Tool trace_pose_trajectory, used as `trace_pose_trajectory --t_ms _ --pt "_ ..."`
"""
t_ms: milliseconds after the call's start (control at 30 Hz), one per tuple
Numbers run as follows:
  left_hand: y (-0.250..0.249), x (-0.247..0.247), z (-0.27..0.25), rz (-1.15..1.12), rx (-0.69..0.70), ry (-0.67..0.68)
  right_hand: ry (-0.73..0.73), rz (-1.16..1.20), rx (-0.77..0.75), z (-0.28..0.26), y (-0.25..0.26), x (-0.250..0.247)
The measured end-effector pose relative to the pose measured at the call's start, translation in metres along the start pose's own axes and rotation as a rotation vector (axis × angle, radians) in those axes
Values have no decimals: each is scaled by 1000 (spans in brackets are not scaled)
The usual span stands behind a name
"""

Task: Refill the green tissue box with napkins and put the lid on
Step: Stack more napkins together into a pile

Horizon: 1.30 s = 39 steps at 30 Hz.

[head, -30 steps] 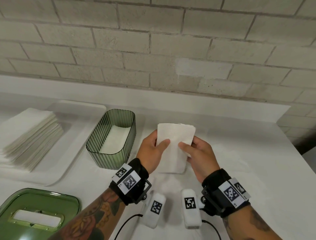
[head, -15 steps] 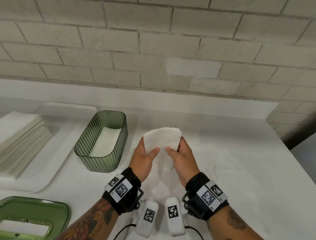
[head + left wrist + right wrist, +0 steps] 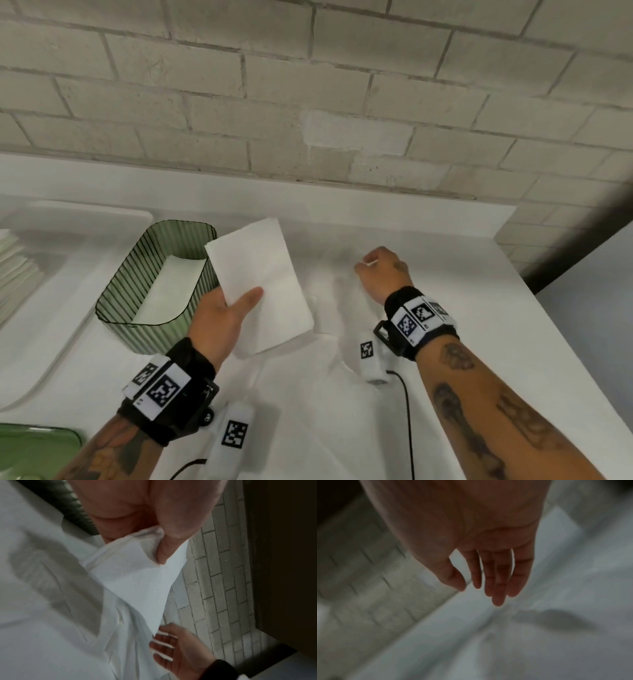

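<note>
Green tissue box [image 3: 150,284] sits on the white surface [image 3: 462,342], left of centre, lid off, ribbed walls upright, w/ a flat layer of white napkins [image 3: 164,291] inside.

Nearest: green lid [image 3: 34,452] at the near-left corner, only partly in view, well apart from the box. Both forearms come in from the near edge w/ black wrist straps carrying printed marker tags.

Left hand [image 3: 222,315] is just right of the box's near end, palm up, grip closed on one white napkin [image 3: 263,284]: thumb [image 3: 171,534] on top, fingers under it, as left wrist view shows. Napkin is held off the surface, tilted; its far-left corner overlaps the box's right rim in head view. Can't tell if it touches the rim.

Right hand [image 3: 380,270] is well to the right of the napkin, over bare surface, holding nothing; grip wide, fingers [image 3: 498,577] straight & relaxed in right wrist view (blurry).

Left side: white tray [image 3: 78,260] beside the box w/ a stack of napkins [image 3: 13,270] at the left edge, cut off by the frame. Far: pale brick wall [image 3: 308,85] behind the surface.
</note>
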<state>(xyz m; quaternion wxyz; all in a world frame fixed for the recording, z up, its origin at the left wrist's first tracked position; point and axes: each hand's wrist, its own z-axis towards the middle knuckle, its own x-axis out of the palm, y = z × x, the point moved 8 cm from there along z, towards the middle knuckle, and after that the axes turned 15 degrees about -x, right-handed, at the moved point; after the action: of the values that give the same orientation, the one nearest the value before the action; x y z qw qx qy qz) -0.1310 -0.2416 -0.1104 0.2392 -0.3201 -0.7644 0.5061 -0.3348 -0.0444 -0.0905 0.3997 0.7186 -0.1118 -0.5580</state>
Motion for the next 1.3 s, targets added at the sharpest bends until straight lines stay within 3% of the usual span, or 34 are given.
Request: trace_pose_trajectory --t_ms 67,167,467,667,833,1000,1100,1300 --pt "1 -1 -1 -4 -3 3 109 -188 120 1 -23 1" --pt "6 -1 1 5 -31 15 186 -287 226 -3 -40 13" --pt "12 11 11 -18 -97 44 147 -223 295 5 -48 27" --pt "13 15 9 -39 -113 70 -55 109 115 3 -42 13" --pt "18 10 13 -41 -138 51 -106 440 35 -8 -35 2" --pt "22 11 14 -91 -189 75 65 793 -19 -29 -17 9" --pt "24 17 13 -161 -259 116 187 829 -77 -40 -5 15" --pt "13 21 8 -264 -266 118 246 779 -121 -45 6 16"
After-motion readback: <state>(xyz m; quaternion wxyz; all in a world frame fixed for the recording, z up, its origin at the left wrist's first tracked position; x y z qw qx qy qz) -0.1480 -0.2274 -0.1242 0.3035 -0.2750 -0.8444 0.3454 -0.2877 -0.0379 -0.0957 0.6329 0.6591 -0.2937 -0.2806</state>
